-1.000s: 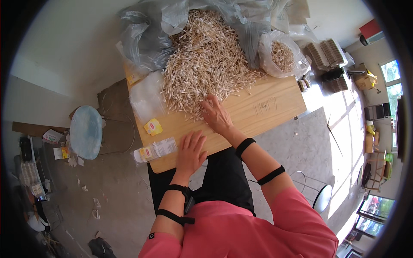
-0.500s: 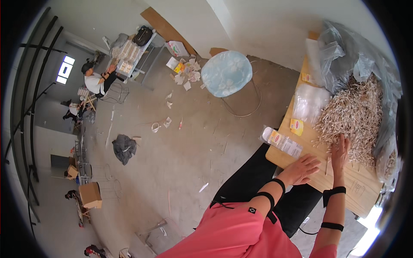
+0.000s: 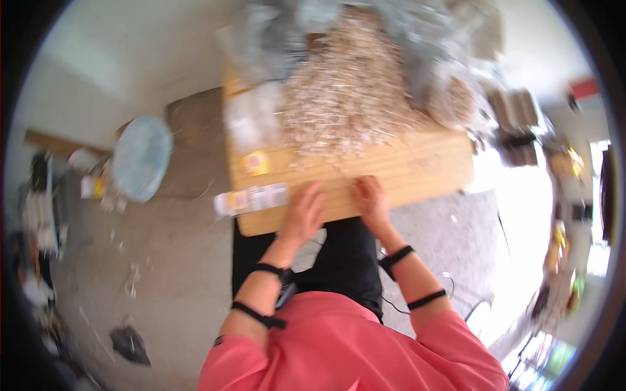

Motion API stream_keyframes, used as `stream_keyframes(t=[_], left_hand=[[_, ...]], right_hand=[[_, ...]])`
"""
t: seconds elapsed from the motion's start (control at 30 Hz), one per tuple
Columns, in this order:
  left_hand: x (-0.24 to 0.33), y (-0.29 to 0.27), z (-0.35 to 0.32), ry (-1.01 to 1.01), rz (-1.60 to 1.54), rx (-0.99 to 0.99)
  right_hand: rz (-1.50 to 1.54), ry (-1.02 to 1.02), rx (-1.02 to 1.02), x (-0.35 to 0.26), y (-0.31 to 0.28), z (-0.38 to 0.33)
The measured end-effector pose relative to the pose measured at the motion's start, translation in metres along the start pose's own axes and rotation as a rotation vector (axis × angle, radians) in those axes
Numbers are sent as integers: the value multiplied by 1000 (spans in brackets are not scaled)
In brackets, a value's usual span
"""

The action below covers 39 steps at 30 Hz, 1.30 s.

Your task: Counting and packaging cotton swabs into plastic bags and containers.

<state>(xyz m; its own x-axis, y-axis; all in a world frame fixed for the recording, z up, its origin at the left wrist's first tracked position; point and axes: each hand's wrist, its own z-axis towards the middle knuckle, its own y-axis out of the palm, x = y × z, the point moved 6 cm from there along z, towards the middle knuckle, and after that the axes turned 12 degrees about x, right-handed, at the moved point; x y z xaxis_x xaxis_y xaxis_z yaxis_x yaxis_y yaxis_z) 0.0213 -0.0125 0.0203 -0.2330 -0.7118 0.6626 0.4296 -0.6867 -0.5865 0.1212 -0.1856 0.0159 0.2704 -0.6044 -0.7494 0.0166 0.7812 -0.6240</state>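
A large heap of cotton swabs (image 3: 352, 85) lies on the wooden table (image 3: 417, 159), with loose swabs scattered along its near side. At the table's near edge, my left hand (image 3: 304, 212) is over the wood, its fingers loosely bent and apart from the heap; nothing shows in it. To its right, my right hand (image 3: 370, 201) is at the same edge with curled fingers; blur hides whether they hold anything. A clear printed packet (image 3: 257, 198) lies left of my left hand, partly over the table's corner. Behind it is a yellow card (image 3: 256, 163).
Clear plastic bags (image 3: 251, 120) lie left of the heap. Grey plastic sheeting (image 3: 270, 45) surrounds its far side, and a bag of swabs (image 3: 453, 98) sits at the right. A light blue round stool (image 3: 142, 158) stands on the floor to the left.
My view has swung right, so the table is now in front of me. My right hand has drawn back from the heap to the near edge. Both hands are now side by side.
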Motion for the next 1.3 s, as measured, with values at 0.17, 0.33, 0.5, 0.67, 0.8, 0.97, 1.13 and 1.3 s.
stream_keyframes(t=[0.17,0.33,0.5,0.67,0.8,0.97,1.13,1.3], left_hand=[[25,2,-2,-141,-126,-169],[18,-1,-6,-178,-83,-84],[27,7,23,-80,223,-11],[9,11,27,-80,182,-15],[11,4,12,-119,113,50],[16,-3,-3,-230,28,84],[13,-12,9,-197,47,105],[2,-5,15,-208,97,22]], right_hand=[[-134,91,112,8,-20,13],[-73,-132,-14,-20,13,9],[-197,198,184,-12,8,32],[-244,240,185,2,3,31],[-114,71,26,-5,5,-1],[-13,-51,-93,-27,22,-8],[-1,-231,-193,-26,23,11],[-40,-266,-254,-29,30,19]])
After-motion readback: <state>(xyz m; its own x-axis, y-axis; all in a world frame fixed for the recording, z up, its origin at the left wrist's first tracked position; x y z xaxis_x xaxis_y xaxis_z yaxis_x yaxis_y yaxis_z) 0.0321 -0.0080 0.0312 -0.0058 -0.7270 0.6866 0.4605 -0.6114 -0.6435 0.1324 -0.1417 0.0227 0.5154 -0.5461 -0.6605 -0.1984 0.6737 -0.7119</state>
